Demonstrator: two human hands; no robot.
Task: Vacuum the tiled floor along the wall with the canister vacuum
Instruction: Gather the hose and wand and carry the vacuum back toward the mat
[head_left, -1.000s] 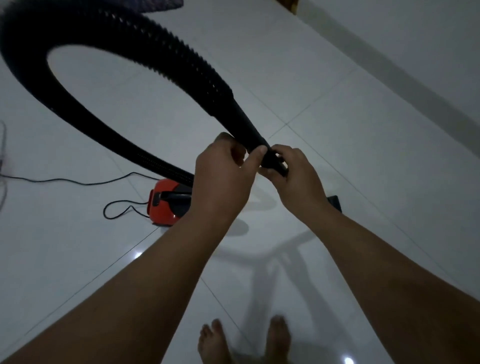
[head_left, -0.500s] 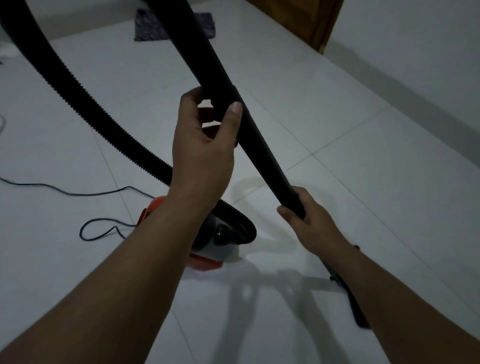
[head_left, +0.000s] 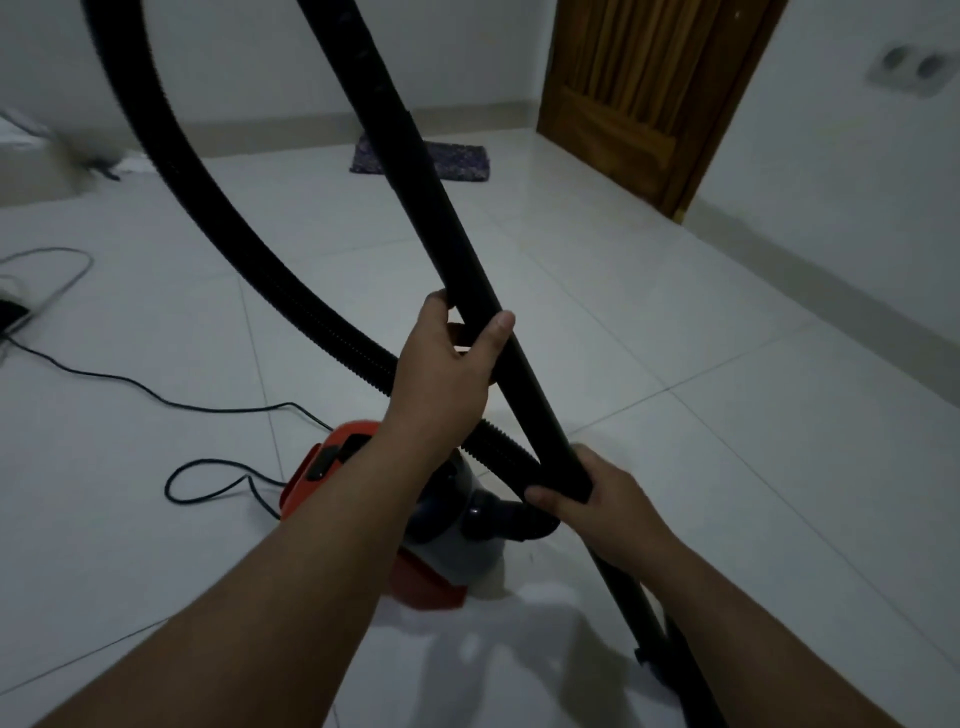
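A black wand tube (head_left: 457, 244) slants from the top centre down to the lower right. My left hand (head_left: 447, 358) grips it at mid-length. My right hand (head_left: 597, 499) is closed around it lower down, where a narrower tube (head_left: 631, 603) continues toward the floor. A ribbed black hose (head_left: 218, 218) arcs from the top left down into the red and grey canister vacuum (head_left: 447, 525), which sits on the white tiled floor (head_left: 675, 322) under my left forearm. The floor nozzle is mostly hidden by my right arm.
The black power cord (head_left: 171, 400) loops across the tiles at left. A dark mat (head_left: 457, 161) lies by the far wall. A wooden door (head_left: 639, 88) stands at the back right, beside the right-hand wall and its skirting (head_left: 831, 280). Wall sockets (head_left: 906, 67) sit high right.
The view has tilted up, bringing the door and far wall into sight. My hands have moved apart along the tube, the left higher, the right lower. The canister now sits nearer me.
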